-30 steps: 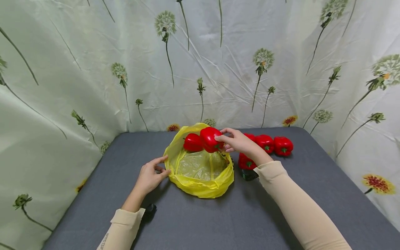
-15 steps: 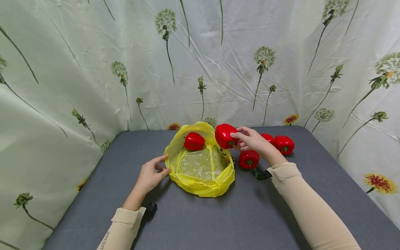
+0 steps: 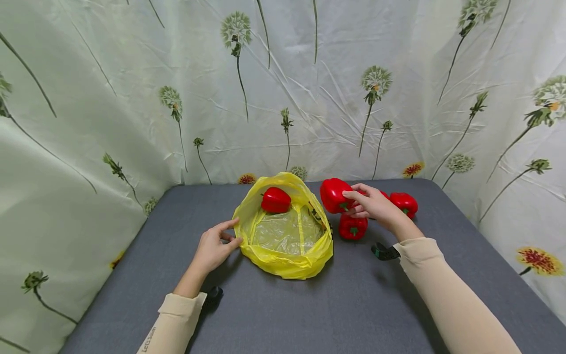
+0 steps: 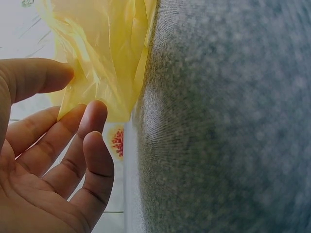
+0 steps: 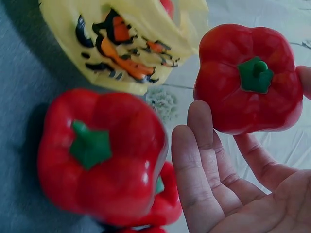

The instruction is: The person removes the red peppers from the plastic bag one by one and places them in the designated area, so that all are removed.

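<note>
A yellow plastic bag (image 3: 287,267) stands on the table with its mouth spread wide. One red bell pepper (image 3: 276,200) lies inside it, towards the back. At the bag's left rim, my left hand (image 3: 215,248) pinches the plastic between thumb and fingers. My right hand (image 3: 378,209) holds another red bell pepper (image 5: 223,87) by its sides, raised just right of the bag, its green stem facing the wrist camera. Below that hand, a third bell pepper (image 3: 352,229) rests on the table beside the bag.
More red bell peppers (image 3: 404,202) sit at the back right, partly hidden behind my right hand. The grey table (image 3: 283,314) ends at a flower-printed curtain (image 3: 274,98). A black strap (image 3: 383,251) shows at my right wrist.
My right hand has carried its bell pepper from above the bag's mouth rightward, past the rim. The left hand has stayed at the bag. The pepper near the bag's right side is less covered now.
</note>
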Action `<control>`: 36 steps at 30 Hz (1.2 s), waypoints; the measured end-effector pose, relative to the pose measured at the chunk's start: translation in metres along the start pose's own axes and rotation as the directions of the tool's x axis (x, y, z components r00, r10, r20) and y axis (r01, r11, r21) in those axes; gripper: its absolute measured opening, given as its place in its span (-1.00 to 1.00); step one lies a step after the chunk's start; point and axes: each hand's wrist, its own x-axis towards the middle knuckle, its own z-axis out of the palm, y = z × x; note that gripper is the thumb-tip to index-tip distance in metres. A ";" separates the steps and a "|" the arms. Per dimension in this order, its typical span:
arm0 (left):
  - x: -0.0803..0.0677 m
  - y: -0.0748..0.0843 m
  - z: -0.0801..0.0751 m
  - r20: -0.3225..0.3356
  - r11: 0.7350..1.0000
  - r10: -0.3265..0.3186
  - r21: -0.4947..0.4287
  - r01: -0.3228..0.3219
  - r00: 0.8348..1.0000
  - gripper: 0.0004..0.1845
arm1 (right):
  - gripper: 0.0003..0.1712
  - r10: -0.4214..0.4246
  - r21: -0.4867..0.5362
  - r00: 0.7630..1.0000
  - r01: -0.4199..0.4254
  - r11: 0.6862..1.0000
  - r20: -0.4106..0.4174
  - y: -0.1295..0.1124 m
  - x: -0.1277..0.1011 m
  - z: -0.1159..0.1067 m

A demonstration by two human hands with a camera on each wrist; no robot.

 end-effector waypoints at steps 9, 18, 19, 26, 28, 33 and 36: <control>0.000 0.000 -0.001 -0.001 1.000 0.001 -0.005 -0.001 1.000 -0.40 | -0.29 -0.023 0.001 1.000 0.023 1.000 -0.005 0.016 -0.008 -0.016; 0.001 -0.001 0.001 -0.002 1.000 0.013 0.000 -0.013 1.000 -0.39 | -0.32 -0.010 0.011 1.000 0.011 1.000 -0.024 0.028 -0.015 -0.029; 0.001 -0.001 0.001 -0.001 1.000 0.016 -0.001 -0.016 1.000 -0.39 | -0.32 -0.009 0.013 1.000 0.009 1.000 -0.026 0.029 -0.015 -0.030; 0.000 -0.001 0.000 -0.007 1.000 0.021 -0.001 -0.021 1.000 -0.40 | -0.28 -0.009 0.023 1.000 0.010 1.000 -0.029 0.039 -0.018 -0.036; 0.000 -0.001 0.000 -0.007 1.000 0.022 0.001 -0.022 1.000 -0.39 | -0.29 -0.007 0.019 0.999 0.008 1.000 -0.037 0.041 -0.019 -0.038; -0.001 -0.001 -0.001 0.000 1.000 0.017 -0.001 -0.017 1.000 -0.40 | -0.33 -0.018 0.026 0.999 0.020 0.999 -0.044 0.045 -0.024 -0.043; 0.000 -0.001 -0.001 0.002 1.000 0.013 0.000 -0.013 1.000 -0.40 | -0.36 -0.024 0.030 0.999 0.025 0.999 -0.038 0.049 -0.027 -0.047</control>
